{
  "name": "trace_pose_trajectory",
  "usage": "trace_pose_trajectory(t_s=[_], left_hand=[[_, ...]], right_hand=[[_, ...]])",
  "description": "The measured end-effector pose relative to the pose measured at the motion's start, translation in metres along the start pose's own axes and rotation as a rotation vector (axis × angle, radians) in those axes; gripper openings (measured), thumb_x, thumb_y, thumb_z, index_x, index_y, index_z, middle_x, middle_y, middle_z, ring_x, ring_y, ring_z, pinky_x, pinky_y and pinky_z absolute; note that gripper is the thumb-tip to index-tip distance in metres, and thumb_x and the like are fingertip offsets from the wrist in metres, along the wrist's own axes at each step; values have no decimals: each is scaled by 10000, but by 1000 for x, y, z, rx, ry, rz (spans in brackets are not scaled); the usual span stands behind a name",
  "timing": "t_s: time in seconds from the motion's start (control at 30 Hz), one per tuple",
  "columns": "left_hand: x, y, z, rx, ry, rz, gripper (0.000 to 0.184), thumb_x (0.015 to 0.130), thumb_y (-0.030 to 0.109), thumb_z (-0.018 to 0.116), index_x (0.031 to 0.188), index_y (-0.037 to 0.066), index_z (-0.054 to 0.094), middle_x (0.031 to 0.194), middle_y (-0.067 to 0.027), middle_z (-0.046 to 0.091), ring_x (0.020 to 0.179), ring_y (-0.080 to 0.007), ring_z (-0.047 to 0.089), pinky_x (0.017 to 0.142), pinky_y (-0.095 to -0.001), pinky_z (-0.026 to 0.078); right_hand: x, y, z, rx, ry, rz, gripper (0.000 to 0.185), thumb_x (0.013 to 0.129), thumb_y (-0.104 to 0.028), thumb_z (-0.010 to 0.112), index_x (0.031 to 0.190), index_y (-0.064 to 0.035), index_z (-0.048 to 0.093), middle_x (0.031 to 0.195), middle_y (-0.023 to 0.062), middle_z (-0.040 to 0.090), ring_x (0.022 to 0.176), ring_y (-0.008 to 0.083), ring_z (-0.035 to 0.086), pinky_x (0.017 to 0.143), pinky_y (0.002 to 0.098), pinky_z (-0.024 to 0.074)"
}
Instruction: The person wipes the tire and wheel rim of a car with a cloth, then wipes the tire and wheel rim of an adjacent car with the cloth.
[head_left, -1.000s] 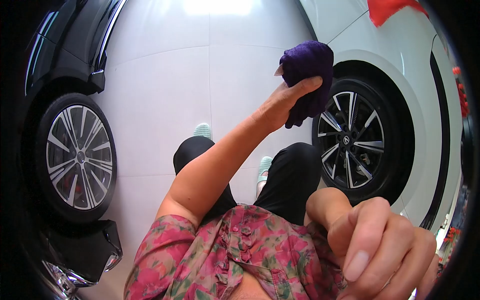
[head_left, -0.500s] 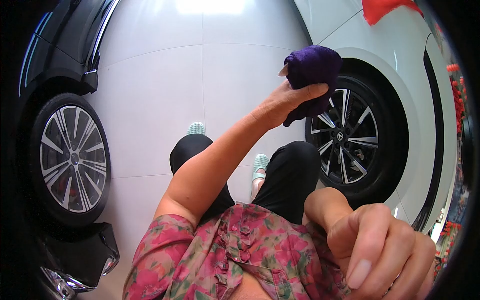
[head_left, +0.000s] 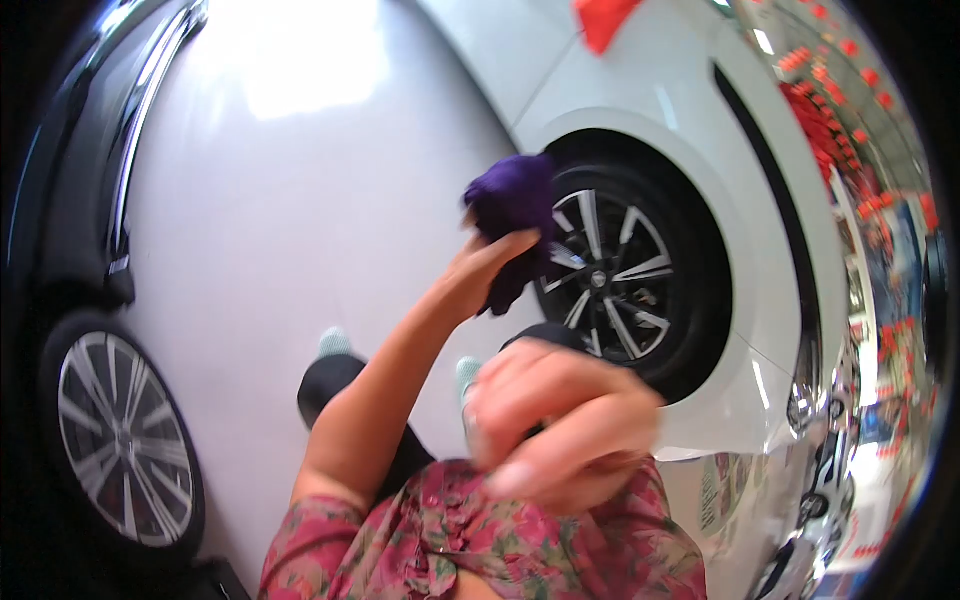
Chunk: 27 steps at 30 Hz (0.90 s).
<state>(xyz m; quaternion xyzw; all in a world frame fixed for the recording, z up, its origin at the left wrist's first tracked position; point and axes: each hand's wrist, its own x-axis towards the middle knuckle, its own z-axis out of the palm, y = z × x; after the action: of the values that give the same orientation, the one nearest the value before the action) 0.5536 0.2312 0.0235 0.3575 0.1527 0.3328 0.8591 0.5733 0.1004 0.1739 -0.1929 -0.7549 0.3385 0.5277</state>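
Note:
My left hand [head_left: 490, 262] is closed around a bunched purple cloth [head_left: 515, 195], held out in front of the car wheel [head_left: 610, 280] on the right. In this view the cloth overlaps the tire's left edge; whether it touches the rubber I cannot tell. Close to the camera, my right hand [head_left: 570, 425] is raised over my lap and blurred by motion. Its fingers are curled in, and whatever may be inside them is hidden. The wheel has dark and silver spokes and sits in the arch of a white car [head_left: 690, 110].
A black car [head_left: 75, 190] with a silver-spoked wheel [head_left: 125, 440] stands on the left. Pale, shiny floor [head_left: 290, 210] lies between the cars. A red cloth [head_left: 603, 22] rests on the white car. Red decorations [head_left: 815, 120] and further cars [head_left: 815, 510] appear at far right.
The view has turned and shifted toward the right. My right hand has swung from the lower right to in front of my chest. The purple cloth stays in my left hand.

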Motion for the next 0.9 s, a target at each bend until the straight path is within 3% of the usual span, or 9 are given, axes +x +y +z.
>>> trace_pose_trajectory(t_s=[0.2,0.33,0.4,0.43,0.47,0.57,0.73,0.8,0.9], left_hand=[[2,-4,-12,-101,-60,-24,413,808,63,537,1211,-28,526,1056,-126,619,982,-257,622,890,-386,511],[-5,7,-2,174,14,4,427,777,27,526,1200,-26,547,1059,-118,626,986,-237,613,903,-375,500],[-3,0,3,570,93,269,407,766,-20,537,1171,-25,573,1043,-98,640,986,-200,608,894,-370,496],[10,-18,-20,769,-5,409,485,710,-75,578,1185,21,589,1043,-108,656,905,-247,603,813,-364,503],[-1,8,13,1086,-66,750,600,625,-119,601,1201,49,588,1063,-128,634,937,-307,571,837,-377,488],[-12,9,20,1332,-152,767,693,599,-143,615,1246,96,563,1077,-129,584,972,-350,550,840,-404,480],[-5,-11,-4,1423,-9,647,590,741,-74,561,1300,101,498,1162,-162,529,1079,-415,527,925,-470,450],[-26,6,16,1456,-69,960,431,816,55,596,1242,86,537,1253,-173,529,1070,-389,545,1036,-492,353],[-2,-2,5,1133,76,668,311,824,99,613,1128,37,594,1090,-150,592,994,-324,584,890,-402,465]], right_hand=[[-8,-10,17,53,-62,-180,165,898,-79,665,1032,16,681,894,123,641,730,242,614,692,356,489],[-10,-24,22,181,4,-296,188,939,-139,584,1055,-6,648,897,95,623,694,250,589,638,359,433],[-10,-29,20,95,16,-342,178,938,-137,568,1014,-8,665,861,91,626,654,235,584,600,353,428],[-13,-32,19,66,9,-357,170,932,-133,572,1002,-13,671,852,88,626,645,232,584,591,350,429],[-15,-34,18,39,2,-367,163,927,-129,576,990,-18,678,844,84,626,637,228,585,583,348,429],[-14,-34,18,-3,-7,-448,154,914,-143,592,967,-37,690,823,67,628,610,215,588,569,337,438],[-17,-8,-9,-367,-9,-226,176,831,-79,690,1004,-48,685,916,116,639,772,262,634,663,339,513],[-29,18,-34,-696,158,-148,236,792,-104,719,1022,-70,679,981,106,645,864,281,640,723,348,528],[-62,58,-90,-1024,344,80,331,811,-200,720,1119,-101,655,1121,133,616,1015,295,606,855,352,503]])
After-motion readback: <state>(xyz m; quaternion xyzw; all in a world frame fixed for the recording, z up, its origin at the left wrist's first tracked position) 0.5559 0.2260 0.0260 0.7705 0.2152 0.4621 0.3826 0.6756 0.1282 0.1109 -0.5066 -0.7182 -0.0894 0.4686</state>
